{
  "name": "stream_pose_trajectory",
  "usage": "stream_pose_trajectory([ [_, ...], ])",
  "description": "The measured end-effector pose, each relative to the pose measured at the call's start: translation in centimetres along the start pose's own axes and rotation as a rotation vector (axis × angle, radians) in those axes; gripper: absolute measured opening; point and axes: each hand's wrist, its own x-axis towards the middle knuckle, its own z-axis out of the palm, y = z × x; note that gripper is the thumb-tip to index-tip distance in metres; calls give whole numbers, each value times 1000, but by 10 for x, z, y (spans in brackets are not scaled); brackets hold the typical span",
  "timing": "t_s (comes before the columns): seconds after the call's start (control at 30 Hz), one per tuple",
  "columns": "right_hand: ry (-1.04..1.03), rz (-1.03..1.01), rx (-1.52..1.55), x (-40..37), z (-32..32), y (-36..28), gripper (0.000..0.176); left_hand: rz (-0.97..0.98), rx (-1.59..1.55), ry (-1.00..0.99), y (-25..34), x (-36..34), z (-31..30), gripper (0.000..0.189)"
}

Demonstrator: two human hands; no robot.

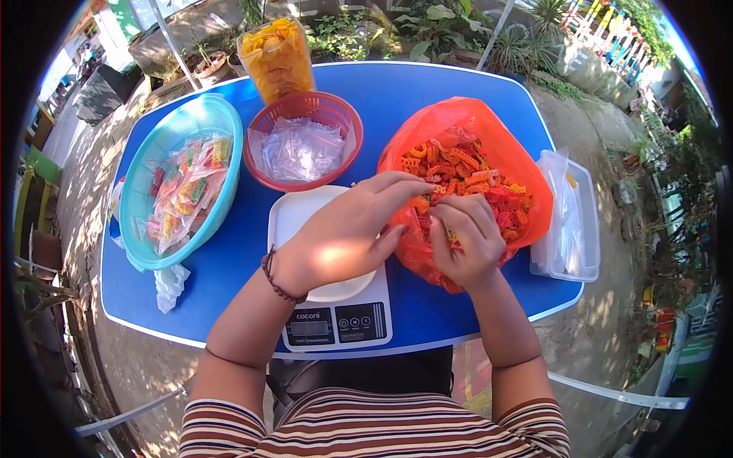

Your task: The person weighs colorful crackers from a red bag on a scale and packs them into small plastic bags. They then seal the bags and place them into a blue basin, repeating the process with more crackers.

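Observation:
An orange-red plastic bag [527,172] stands open on the right half of the table, filled with red, orange and yellow ridged snack pieces [466,172]. Over the bag's left edge reaches my left hand [351,221], its fingers bent with the thumb apart. My right hand [467,237] is above the snacks, thumb and fingers drawn together near the left fingertips; what it pinches is too small to make out. Below my left forearm and palm lies a white kitchen scale [294,214] with a round plate, partly hidden by that hand.
At left is a turquoise basket [130,198] of filled packets [191,183]. A red basket [355,137] holds clear plastic bags [301,153]. Behind it stands a jar of yellow chips [276,61]. A clear box [589,237] sits right on the blue table [343,80]; crumpled plastic [171,288] lies left.

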Motion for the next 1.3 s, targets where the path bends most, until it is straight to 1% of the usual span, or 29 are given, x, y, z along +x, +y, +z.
stream_pose_trajectory([
  [0.03,32,33,-50,1,-6,7,14,8,33,1,-1,0,7,57],
  [0.1,15,208,-25,-2,-15,24,16,24,99,3,-3,-2,23,57],
  [0.13,7,296,-11,-5,-19,33,18,-1,82,-36,-1,-2,24,54],
  [0.23,-26,503,-57,-11,-24,62,28,35,116,-94,-6,-3,30,49],
  [0.27,-120,560,-127,-21,-26,76,34,27,126,-99,-6,-3,30,48],
  [0.37,-325,548,-451,-43,-27,106,36,0,141,-119,-2,-3,28,44],
  [0.47,-319,674,-394,-44,-26,111,33,-25,133,-147,-2,-4,29,43],
  [0.57,-394,752,-375,-37,-32,105,29,-46,131,-158,0,-3,30,42],
  [0.63,-383,704,-418,-32,-32,96,25,-72,108,-173,0,-4,27,42],
  [0.77,-383,596,-533,-35,-27,88,21,-52,162,-175,-4,-6,27,43],
  [0.87,-344,555,-488,-25,-23,73,17,-40,170,-159,-5,-6,28,42],
  [0.93,-225,465,-386,-18,-16,60,16,-32,168,-139,-5,-4,27,41],
  [0.97,-167,420,-333,-14,-12,53,16,-64,121,-79,-3,-2,26,41],
  [1.0,-139,320,-277,-8,-11,44,17,-97,75,-19,-1,1,25,41],
  [1.03,-129,278,-171,-6,-9,37,17,-131,30,41,1,2,23,41],
  [1.1,-107,193,44,-5,-1,24,18,-139,25,143,2,5,17,39],
  [1.13,-85,180,101,-6,3,17,18,-144,23,193,2,5,14,38],
  [1.2,-42,152,215,-9,9,6,19,-182,-14,178,-3,5,1,36],
  [1.23,-54,139,234,-10,9,2,19,-201,-33,172,-5,4,-3,35],
  [1.27,-66,124,252,-11,9,-2,18,-164,-102,237,-6,3,-5,25],
  [1.3,-78,109,272,-11,10,-4,18,-248,-148,206,-6,2,-9,23],
])
